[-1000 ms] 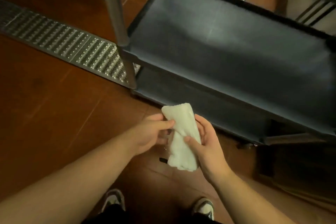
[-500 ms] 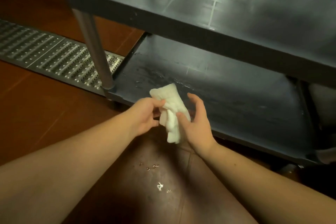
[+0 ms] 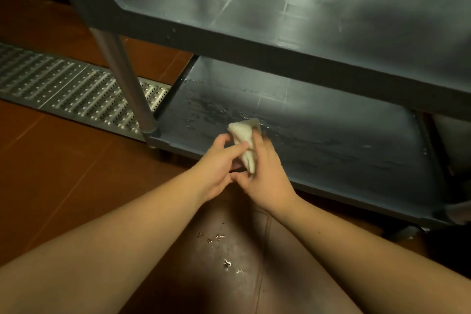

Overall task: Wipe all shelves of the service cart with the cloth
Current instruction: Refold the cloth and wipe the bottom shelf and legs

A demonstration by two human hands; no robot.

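Note:
A white folded cloth (image 3: 245, 140) is held between both hands just in front of the cart's bottom shelf (image 3: 331, 140). My left hand (image 3: 219, 160) pinches its left side with thumb and fingers. My right hand (image 3: 267, 173) wraps around it from the right, covering its lower end. The dark grey bottom shelf has wet streaks near the cloth. Above it the upper shelf (image 3: 293, 13) shines with reflections.
A metal cart post (image 3: 125, 79) stands at the shelf's near left corner. A perforated steel floor drain grate (image 3: 63, 86) runs along the left. Brown floor tiles (image 3: 51, 173) with small water drops (image 3: 226, 262) lie below my arms.
The view dropped lower, bringing the bottom shelf close. Both hands moved forward with the cloth, and my right hand closed around it.

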